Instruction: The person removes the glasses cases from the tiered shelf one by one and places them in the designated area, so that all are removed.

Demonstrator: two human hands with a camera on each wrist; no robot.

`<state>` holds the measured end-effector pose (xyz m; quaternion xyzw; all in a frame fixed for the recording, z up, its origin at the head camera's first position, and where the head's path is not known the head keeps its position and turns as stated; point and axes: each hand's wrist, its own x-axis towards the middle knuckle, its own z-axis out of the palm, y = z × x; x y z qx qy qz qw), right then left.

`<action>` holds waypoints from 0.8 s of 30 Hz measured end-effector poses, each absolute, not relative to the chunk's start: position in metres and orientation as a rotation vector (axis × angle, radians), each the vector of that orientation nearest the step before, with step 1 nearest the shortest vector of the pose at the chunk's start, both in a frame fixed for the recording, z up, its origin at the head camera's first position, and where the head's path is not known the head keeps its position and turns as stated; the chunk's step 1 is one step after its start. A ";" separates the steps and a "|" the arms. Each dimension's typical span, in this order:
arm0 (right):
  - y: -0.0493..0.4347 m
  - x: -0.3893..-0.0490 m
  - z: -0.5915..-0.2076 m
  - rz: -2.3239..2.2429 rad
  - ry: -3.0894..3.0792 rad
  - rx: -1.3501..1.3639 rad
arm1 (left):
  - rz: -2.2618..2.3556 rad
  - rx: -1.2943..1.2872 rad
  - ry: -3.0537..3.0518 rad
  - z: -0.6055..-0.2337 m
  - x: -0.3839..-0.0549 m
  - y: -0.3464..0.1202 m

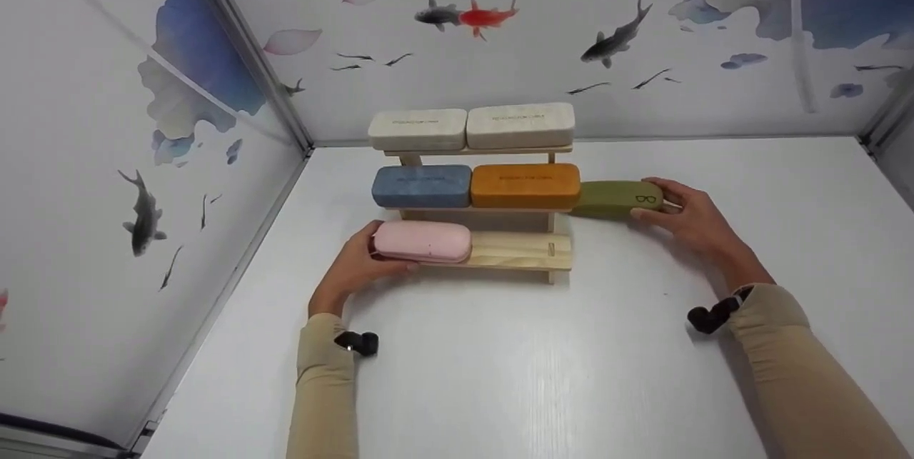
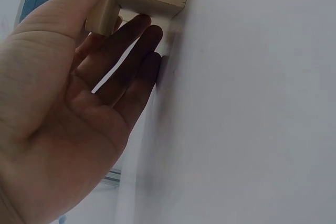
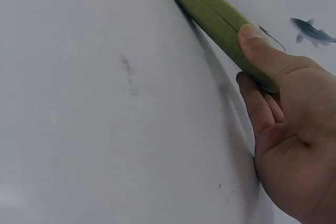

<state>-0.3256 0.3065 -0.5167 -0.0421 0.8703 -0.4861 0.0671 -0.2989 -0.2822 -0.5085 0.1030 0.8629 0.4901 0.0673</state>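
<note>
A three-step wooden rack (image 1: pixel 525 259) holds several glasses cases. My left hand (image 1: pixel 360 259) grips the rack's left end at the lowest step, thumb along the front edge and fingers reaching beneath in the left wrist view. A pink glasses case (image 1: pixel 423 241) lies on that step, close against this hand. To the right of the rack, my right hand (image 1: pixel 689 216) pinches the right end of a green glasses case (image 1: pixel 614 196) between thumb and fingers. Its glasses outline faces up, and its left end overlaps the middle step's right end in the head view.
A blue case (image 1: pixel 421 186) and an orange case (image 1: pixel 526 186) sit side by side on the middle step. Two off-white cases, a left one (image 1: pixel 418 130) and a right one (image 1: pixel 521 125), fill the top step. Fish-patterned walls (image 1: pixel 528 73) enclose the white table (image 1: pixel 543 359).
</note>
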 end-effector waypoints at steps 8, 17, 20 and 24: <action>0.307 -0.334 -0.513 -1.369 2.665 -0.174 | 1.486 0.308 2.588 -0.512 -0.299 -0.280; 0.311 -0.334 -0.515 -1.233 2.766 -0.220 | 1.505 0.331 2.567 -0.512 -0.299 -0.281; 0.311 -0.333 -0.514 -1.220 2.767 -0.219 | 1.496 0.311 2.574 -0.511 -0.298 -0.282; 0.310 -0.332 -0.511 -1.207 2.754 -0.216 | 1.477 0.279 2.590 -0.509 -0.297 -0.282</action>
